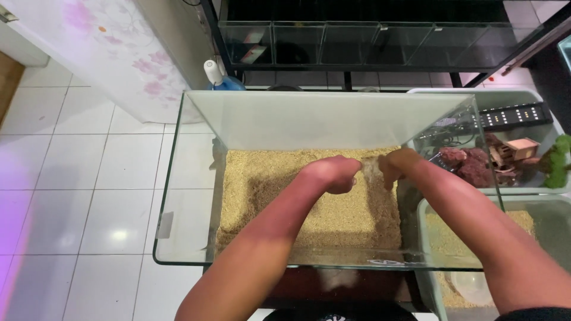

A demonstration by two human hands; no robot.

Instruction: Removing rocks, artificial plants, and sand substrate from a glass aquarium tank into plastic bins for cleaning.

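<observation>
While sand already covers most of the glass tank floor, more is being let fall near its back right corner — left hand and right hand both loosely clenched.

- Worn on the head, looking steeply down into a glass tank on the tiled floor.
- Close in, forearms entering from the bottom edge.
- Facing a dark rack ahead.

Coarse tan sand lies as an uneven layer across the floor of a clear rectangular glass tank, heaped toward its far right corner, thinner along the left wall, some grains falling there, blurred.
</observation>
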